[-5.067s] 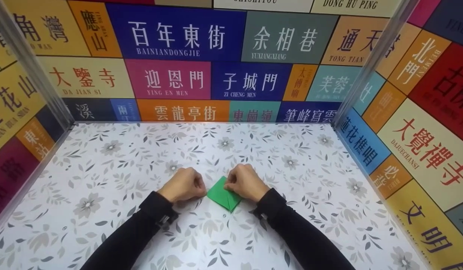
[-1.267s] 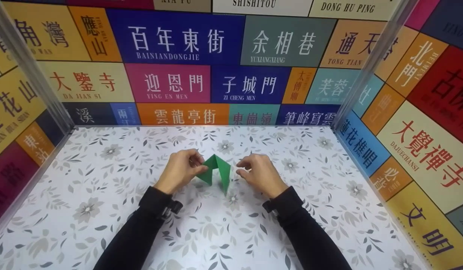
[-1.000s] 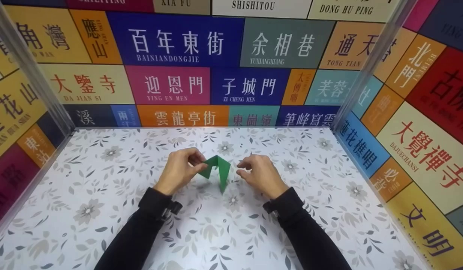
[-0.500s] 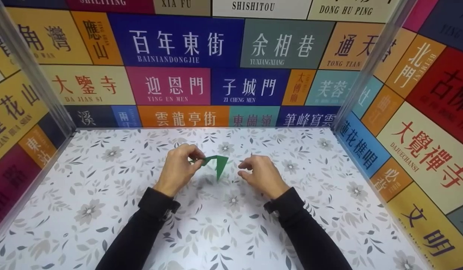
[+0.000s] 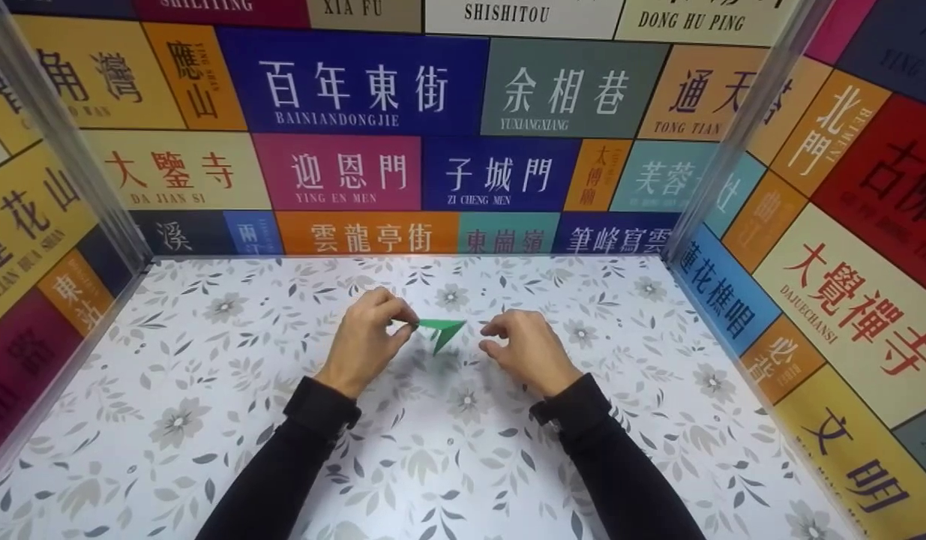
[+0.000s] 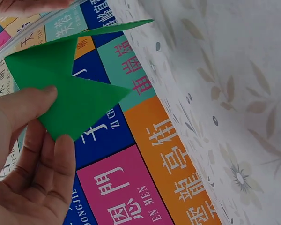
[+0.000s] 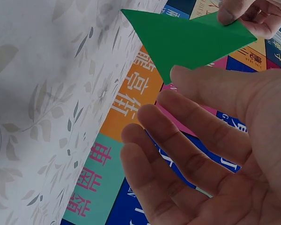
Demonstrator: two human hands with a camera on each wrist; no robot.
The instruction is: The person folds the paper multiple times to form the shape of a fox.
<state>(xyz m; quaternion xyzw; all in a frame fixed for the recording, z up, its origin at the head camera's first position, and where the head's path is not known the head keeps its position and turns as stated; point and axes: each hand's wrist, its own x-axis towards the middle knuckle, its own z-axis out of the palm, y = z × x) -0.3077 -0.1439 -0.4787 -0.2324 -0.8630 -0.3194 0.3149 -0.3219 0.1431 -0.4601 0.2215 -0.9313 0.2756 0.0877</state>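
Note:
My left hand (image 5: pixel 365 337) pinches a folded piece of green paper (image 5: pixel 442 326) by its left side, held above the table. In the left wrist view, the thumb lies on the near face of the paper (image 6: pixel 79 98), with the fingers partly hidden behind it. One pointed flap juts out on the far side, so the fold stands partly spread. To the paper's right is my right hand (image 5: pixel 534 352), fingers loosely curved and holding nothing. The head view shows a small gap between its fingertips and the paper, though they overlap in the right wrist view.
A white table (image 5: pixel 448 472) with a grey flower and leaf print lies beneath. Behind it rises a wall panel (image 5: pixel 343 82) of coloured blocks with lettering, and a similar panel (image 5: pixel 845 285) stands on the right. Clear strips run along the corners.
Earlier the paper lay on the table under my right hand. Since then my left hand has lifted it, and lately tilts it so the hanging flap swings up and looks thinner. My right hand barely moves lately.

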